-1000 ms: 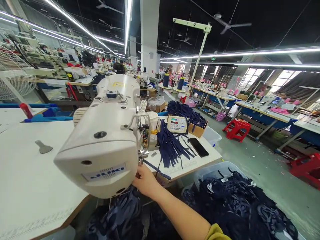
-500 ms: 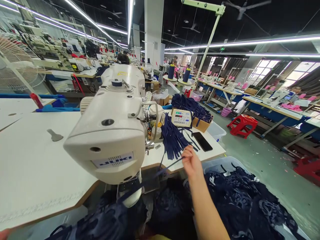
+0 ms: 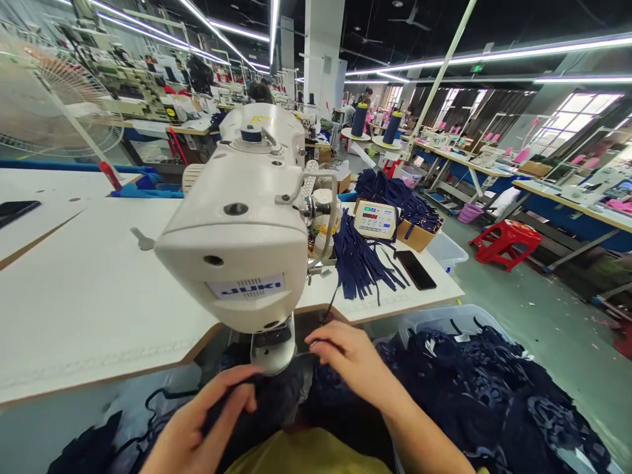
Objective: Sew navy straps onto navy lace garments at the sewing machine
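Note:
A white JUKI sewing machine (image 3: 232,243) stands before me, its rounded lower bed (image 3: 273,355) just above dark navy fabric (image 3: 276,395). My left hand (image 3: 205,418) is at the left of that bed, thumb and forefinger apart, with dark fabric behind and below them. The forefinger reaches the bed's edge. To the right of the bed, my right hand (image 3: 348,355) has its thumb and fingertips pinched together; what is between them is too small to make out. A bundle of navy strips (image 3: 363,260) lies on the white table (image 3: 99,289), behind the right hand.
A control panel (image 3: 375,220), a phone (image 3: 416,270) and a box of navy strips (image 3: 419,230) occupy the table's right side. Beside it, a clear bin (image 3: 447,316) holds navy lace garments (image 3: 484,388). A red stool (image 3: 508,243) stands farther right, a fan (image 3: 64,105) at left.
My right hand has come down and left from beside the strips toward the bed; the strap stretched from it no longer shows. My left hand has moved in from the lower left edge. The view has shifted.

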Demonstrator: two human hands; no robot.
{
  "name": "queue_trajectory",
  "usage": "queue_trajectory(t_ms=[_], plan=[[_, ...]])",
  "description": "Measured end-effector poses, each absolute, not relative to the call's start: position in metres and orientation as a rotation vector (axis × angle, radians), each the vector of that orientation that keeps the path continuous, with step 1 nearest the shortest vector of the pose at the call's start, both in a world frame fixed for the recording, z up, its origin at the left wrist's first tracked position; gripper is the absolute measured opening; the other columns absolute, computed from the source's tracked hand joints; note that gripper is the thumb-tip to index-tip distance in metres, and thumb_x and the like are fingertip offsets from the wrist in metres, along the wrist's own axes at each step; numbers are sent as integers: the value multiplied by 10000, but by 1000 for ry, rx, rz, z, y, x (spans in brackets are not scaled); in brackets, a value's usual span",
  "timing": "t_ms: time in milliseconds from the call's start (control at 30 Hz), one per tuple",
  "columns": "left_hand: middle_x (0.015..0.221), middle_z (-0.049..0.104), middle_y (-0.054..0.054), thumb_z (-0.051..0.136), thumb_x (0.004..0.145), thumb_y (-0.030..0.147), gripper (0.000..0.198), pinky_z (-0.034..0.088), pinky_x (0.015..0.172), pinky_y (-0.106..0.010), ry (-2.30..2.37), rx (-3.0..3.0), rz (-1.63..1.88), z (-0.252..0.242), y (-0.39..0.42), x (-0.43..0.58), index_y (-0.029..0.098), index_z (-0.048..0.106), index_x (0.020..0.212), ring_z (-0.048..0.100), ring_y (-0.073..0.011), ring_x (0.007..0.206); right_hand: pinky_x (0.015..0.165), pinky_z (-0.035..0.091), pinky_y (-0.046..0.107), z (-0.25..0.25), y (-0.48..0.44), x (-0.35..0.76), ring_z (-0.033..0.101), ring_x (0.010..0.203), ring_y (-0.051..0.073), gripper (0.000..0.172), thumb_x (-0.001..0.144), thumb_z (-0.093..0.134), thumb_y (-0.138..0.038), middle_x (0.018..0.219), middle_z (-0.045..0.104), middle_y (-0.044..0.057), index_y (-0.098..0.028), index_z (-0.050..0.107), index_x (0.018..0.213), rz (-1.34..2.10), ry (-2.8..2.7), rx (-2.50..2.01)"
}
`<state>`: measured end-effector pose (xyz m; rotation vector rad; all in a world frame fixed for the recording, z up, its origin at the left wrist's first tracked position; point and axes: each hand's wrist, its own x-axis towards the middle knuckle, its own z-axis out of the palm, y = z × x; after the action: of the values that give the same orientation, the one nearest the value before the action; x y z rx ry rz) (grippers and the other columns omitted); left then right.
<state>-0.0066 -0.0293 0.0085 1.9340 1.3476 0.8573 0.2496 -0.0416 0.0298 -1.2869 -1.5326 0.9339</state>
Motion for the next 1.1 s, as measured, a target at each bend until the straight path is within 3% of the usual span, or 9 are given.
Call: queue_trajectory(t_ms=[100,200,433,600,700,800,967,1100], plan=[[734,704,75,544,833,499,244,493,603,-116,1256,1951,836,16,-27,19,304,654,931,662,-86,629,773,477,195,35,-50,225,652,836,111,236,894,616,-234,976,698,-28,-257,628,1128,1001,-1646,-1320],[775,718,93,551,833,447,191,471,579,-96,1279,1958,896,21,-27,32,314,631,944,661,-68,611,811,467,185,40,-54,219,659,928,126,162,908,596,-232,976,701,-20,-229,627,1067,1010,-1705,-1351],[596,602,120,509,854,324,74,429,513,-100,1245,2141,885,20,-30,35,275,553,821,559,-52,498,827,465,197,29,-53,216,671,915,145,159,932,571,-253,985,723,12,-213,659,1060,796,-1889,-1310],[621,628,101,496,860,291,96,425,479,-111,1294,2175,960,13,-32,36,273,581,900,533,-56,436,761,494,195,18,-56,213,689,793,132,196,930,566,-341,858,733,19,-193,693,949,864,-1797,-1198],[730,683,45,461,889,326,171,470,562,-130,1189,2215,944,12,-32,33,272,622,913,631,-84,572,575,490,173,15,-57,215,664,612,97,241,950,501,-396,763,714,-2,-191,627,949,1236,-1557,-1192],[774,683,12,440,910,332,209,483,617,-145,1072,2223,917,13,-33,31,268,635,951,660,-105,664,420,405,149,14,-57,217,575,463,75,185,951,473,-361,689,695,-31,-211,543,1034,1434,-1420,-1213],[744,663,52,442,918,276,145,460,592,-121,1038,2175,844,14,-35,35,268,585,940,631,-74,620,500,445,139,18,-59,214,626,523,73,85,892,485,-197,645,645,-52,-215,568,896,1244,-1557,-1311],[700,622,69,458,903,235,115,457,589,-121,980,2168,759,20,-34,36,257,552,840,597,-66,601,391,385,122,14,-56,209,561,384,62,46,862,480,-179,530,558,-100,-222,481,848,1310,-1370,-1338]])
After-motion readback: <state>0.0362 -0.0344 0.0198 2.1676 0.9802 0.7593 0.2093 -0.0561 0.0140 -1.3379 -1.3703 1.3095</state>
